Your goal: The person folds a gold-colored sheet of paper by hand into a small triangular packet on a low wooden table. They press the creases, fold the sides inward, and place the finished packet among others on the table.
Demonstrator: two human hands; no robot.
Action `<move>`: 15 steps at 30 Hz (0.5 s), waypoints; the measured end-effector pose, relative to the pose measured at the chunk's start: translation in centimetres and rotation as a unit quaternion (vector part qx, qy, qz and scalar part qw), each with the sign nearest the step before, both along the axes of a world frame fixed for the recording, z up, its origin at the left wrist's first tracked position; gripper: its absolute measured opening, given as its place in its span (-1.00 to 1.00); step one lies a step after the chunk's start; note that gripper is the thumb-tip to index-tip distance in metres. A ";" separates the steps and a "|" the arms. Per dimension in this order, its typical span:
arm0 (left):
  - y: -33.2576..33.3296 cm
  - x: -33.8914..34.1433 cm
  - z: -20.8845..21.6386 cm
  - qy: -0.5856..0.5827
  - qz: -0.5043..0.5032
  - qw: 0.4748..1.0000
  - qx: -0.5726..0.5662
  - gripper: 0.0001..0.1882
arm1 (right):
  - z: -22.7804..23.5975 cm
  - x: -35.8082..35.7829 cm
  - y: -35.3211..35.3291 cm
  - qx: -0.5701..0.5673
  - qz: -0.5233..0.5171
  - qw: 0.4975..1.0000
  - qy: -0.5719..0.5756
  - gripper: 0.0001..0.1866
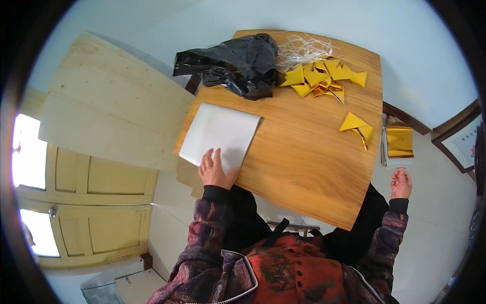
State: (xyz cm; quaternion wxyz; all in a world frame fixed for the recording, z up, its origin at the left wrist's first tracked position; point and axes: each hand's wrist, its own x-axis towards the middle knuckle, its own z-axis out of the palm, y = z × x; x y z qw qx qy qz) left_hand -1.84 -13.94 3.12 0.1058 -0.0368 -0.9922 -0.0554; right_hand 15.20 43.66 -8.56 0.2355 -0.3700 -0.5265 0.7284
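Note:
My left hand (218,171) rests on a white rectangular sheet or pad (223,129) at the table's left side, its fingers spread and nothing gripped. Past the table's right edge, my right hand (401,183) is closed, with fingers curled together. Its fingertips are just below a stack of gold foil paper (399,142) with pale sheet edges. What they pinch, if anything, is too small to make out. A folded gold foil piece (357,127) lies near the right edge of the table. Farther back is a heap of similar folded gold pieces (318,77).
The wooden table (304,167) carries a crumpled black plastic bag (238,63) and a tangle of clear or white strings (306,50) at its far side. A pale wooden board (114,106) leans at the left. Yellow doors (96,202) stand beyond it; a framed picture (463,144) is at far right.

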 end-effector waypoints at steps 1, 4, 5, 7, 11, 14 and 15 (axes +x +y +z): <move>-0.4 -0.3 -0.2 -0.089 -0.001 0.995 0.040 -0.17 | 0.0 0.0 0.2 -0.008 -0.007 1.000 -0.001 -0.79; -0.7 0.0 -0.5 -0.077 -0.049 0.994 0.053 -0.19 | -0.2 -0.1 0.2 0.006 0.004 1.000 -0.007 -0.81; -0.7 0.1 -0.5 -0.073 -0.063 0.994 0.053 -0.20 | -0.1 -0.1 0.1 0.007 -0.003 1.000 -0.014 -0.81; -0.9 0.1 -0.6 -0.081 -0.074 0.992 0.067 -0.24 | 0.1 0.0 -0.3 0.025 0.007 1.000 -0.016 -0.81; -1.4 0.0 -1.0 -0.062 -0.077 0.989 0.109 -0.35 | 0.5 0.5 -1.5 0.033 0.019 0.999 -0.004 -0.80; -1.4 -0.1 -1.4 -0.045 -0.076 0.989 0.118 -0.39 | 0.8 1.2 -2.6 0.029 0.021 0.999 -0.012 -0.80; -1.2 -0.2 -1.4 -0.043 -0.068 0.990 0.119 -0.40 | 0.8 1.4 -2.9 0.022 0.013 1.000 -0.009 -0.80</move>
